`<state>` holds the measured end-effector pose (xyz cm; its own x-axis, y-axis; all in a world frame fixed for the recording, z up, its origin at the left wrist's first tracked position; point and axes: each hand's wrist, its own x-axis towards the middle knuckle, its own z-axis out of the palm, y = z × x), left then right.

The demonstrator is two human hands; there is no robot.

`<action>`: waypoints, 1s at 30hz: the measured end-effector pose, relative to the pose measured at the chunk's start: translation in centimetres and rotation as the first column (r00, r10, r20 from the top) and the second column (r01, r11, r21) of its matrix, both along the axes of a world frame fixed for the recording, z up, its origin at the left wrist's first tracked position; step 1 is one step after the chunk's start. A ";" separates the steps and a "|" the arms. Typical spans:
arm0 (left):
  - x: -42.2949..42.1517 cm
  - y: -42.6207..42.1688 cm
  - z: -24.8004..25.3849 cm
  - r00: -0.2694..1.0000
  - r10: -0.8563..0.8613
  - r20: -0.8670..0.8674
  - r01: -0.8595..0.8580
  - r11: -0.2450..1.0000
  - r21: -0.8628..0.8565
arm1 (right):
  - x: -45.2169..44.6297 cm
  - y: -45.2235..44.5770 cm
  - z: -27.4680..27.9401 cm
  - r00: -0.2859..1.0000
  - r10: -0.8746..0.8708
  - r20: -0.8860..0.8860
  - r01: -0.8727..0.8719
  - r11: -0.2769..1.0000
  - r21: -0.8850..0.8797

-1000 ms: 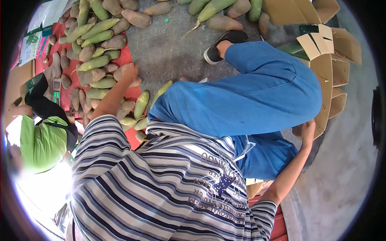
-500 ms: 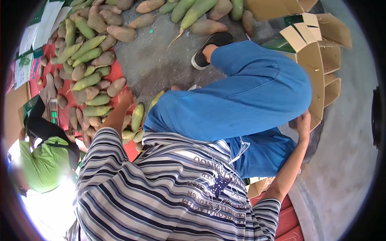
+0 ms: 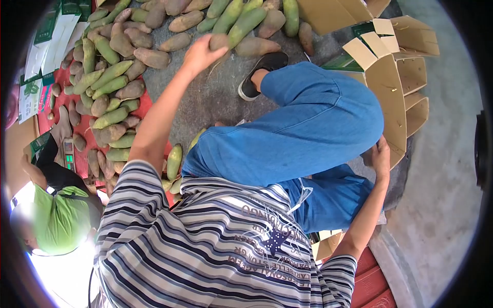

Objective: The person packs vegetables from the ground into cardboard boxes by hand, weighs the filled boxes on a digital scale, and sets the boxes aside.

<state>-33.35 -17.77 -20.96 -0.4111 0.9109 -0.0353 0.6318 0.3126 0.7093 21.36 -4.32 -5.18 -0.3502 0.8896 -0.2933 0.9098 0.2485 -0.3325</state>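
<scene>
My left hand (image 3: 201, 55) reaches up beside the far vegetables, its fingers and thumb closed around a brownish root (image 3: 219, 42) shown nearly end-on. Just beyond it lie long green radishes (image 3: 247, 24) and a reddish-brown root (image 3: 257, 46). On the right, my right hand (image 3: 380, 158) is low beside my knee, near the wall of a cardboard box (image 3: 386, 87). Its fingers are curled at something dark brown (image 3: 367, 157), mostly hidden by my knee and the hand. A large pile of green radishes and brownish roots (image 3: 117, 88) spreads on red cloth to the left.
A person in a green top (image 3: 64, 218) sits at lower left near a scale with a lit green display (image 3: 69, 154). Flattened cartons (image 3: 59, 38) stand at upper left. Further open cardboard boxes (image 3: 413, 38) line the right. My shoe (image 3: 262, 74) rests on the grey floor.
My left hand has swung from the near edge of the pile up to the far vegetables, now with a brownish root in its grasp. My right hand stays in nearly the same place.
</scene>
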 end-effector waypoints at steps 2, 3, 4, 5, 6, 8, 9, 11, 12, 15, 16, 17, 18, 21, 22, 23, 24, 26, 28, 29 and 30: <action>1.0 3.8 1.7 1.000 0.001 0.027 -0.002 1.000 0.008 | 0.3 0.2 -0.3 1.000 0.007 0.000 -0.007 1.000 0.011; 1.4 5.0 2.0 0.997 0.042 0.060 -0.044 0.999 0.031 | 0.1 0.2 -0.2 1.000 0.007 0.002 -0.007 1.000 0.012; 1.9 6.0 2.2 0.992 0.081 0.095 -0.086 0.995 0.052 | -0.2 0.1 0.0 1.000 0.005 0.006 -0.005 1.000 0.012; 2.2 6.5 2.2 0.984 0.119 0.133 -0.129 0.989 0.068 | -0.4 -0.1 0.2 1.000 0.003 0.012 -0.003 1.000 0.009; 2.1 6.3 1.3 0.983 0.133 0.127 -0.151 0.978 0.143 | -0.5 -0.1 0.4 1.000 -0.002 0.001 0.002 1.000 -0.003; 0.9 4.3 -1.9 0.980 0.163 0.115 -0.190 0.937 0.292 | -0.7 -0.2 0.4 1.000 -0.013 -0.027 0.012 1.000 -0.029; -0.2 2.1 -3.1 0.988 0.143 -0.054 -0.131 0.975 0.180 | -0.7 -0.2 0.5 1.000 -0.008 -0.030 0.007 1.000 -0.019; -2.2 -4.5 -7.1 0.959 0.164 -0.231 -0.179 0.983 -0.045 | -0.8 -0.2 0.5 0.999 0.006 -0.034 -0.006 1.000 -0.001; -3.5 -8.2 -8.9 0.947 0.106 -0.303 -0.167 0.969 -0.182 | -0.3 -0.2 0.2 0.999 0.010 -0.033 -0.010 1.000 0.007; -5.7 -18.3 -10.8 0.930 0.064 -0.362 -0.329 0.585 -0.741 | 0.8 0.1 -0.5 1.000 0.009 -0.015 -0.009 1.000 0.001; -6.2 -21.1 -11.1 0.926 0.080 -0.369 -0.362 0.467 -0.807 | 0.7 0.1 -0.3 1.000 -0.005 -0.003 0.005 1.000 -0.018; -6.7 -23.7 -11.4 0.921 0.096 -0.377 -0.386 0.340 -0.857 | 0.5 0.2 -0.1 1.000 -0.017 0.009 0.018 0.999 -0.035; -7.7 -27.3 -13.7 0.917 0.114 -0.382 -0.398 0.292 -0.869 | 0.6 0.2 -0.1 1.000 -0.005 -0.005 0.005 0.999 -0.039; -6.5 -29.7 -11.5 0.933 -0.055 -0.355 -0.333 0.234 -0.913 | 0.8 0.3 -0.4 0.999 -0.016 -0.030 0.015 0.998 -0.058; -6.0 -29.1 -9.9 0.932 -0.148 -0.332 -0.295 0.226 -0.928 | 0.6 0.1 -0.3 0.998 -0.051 -0.024 0.049 0.996 -0.072; -6.0 -29.4 -10.3 0.932 -0.173 -0.319 -0.279 0.221 -0.934 | 0.6 0.0 -0.2 0.996 -0.087 -0.016 0.086 0.993 -0.086; -6.2 -29.6 -10.6 0.931 -0.199 -0.306 -0.263 0.217 -0.940 | 0.7 0.1 -0.2 0.998 -0.069 -0.009 0.068 0.994 -0.081; -6.1 -29.8 -11.2 0.917 -0.247 -0.312 -0.254 0.240 -0.937 | 1.1 0.1 -0.5 0.999 -0.037 0.002 0.037 0.997 -0.072; -4.8 -29.7 -10.4 0.892 -0.286 -0.351 -0.268 0.292 -0.918 | 1.7 0.2 -1.0 0.999 -0.038 0.013 0.038 0.998 -0.044; -4.9 -29.8 -10.7 0.897 -0.298 -0.326 -0.238 0.296 -0.925 | 2.1 0.3 -1.2 0.999 -0.037 0.017 0.037 0.999 -0.033; -5.1 -30.1 -11.3 0.901 -0.311 -0.301 -0.209 0.298 -0.932 | 1.5 0.2 -0.9 0.998 -0.054 0.023 0.056 0.996 -0.063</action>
